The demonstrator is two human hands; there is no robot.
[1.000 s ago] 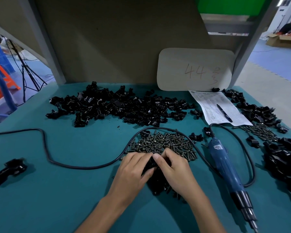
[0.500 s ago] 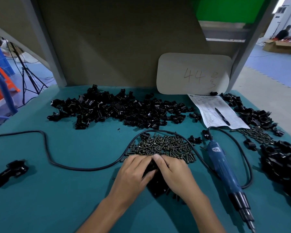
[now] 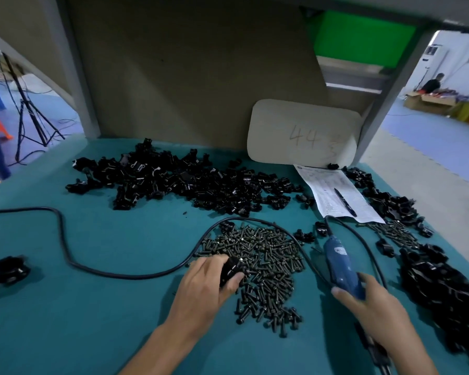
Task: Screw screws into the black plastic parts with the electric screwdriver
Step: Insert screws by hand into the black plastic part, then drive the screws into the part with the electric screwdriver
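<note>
One black part (image 3: 231,267) in left grip (image 3: 204,289), screwdriver (image 3: 341,266) in right grip (image 3: 372,307).

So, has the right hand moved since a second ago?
Yes: the right hand went rightward, off the screw pile, and now grips the blue electric screwdriver.

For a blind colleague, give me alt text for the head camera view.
A person's left hand holds a black part at a pile of screws while the right hand grips a blue screwdriver on a teal table. More black parts lie heaped behind.
</note>
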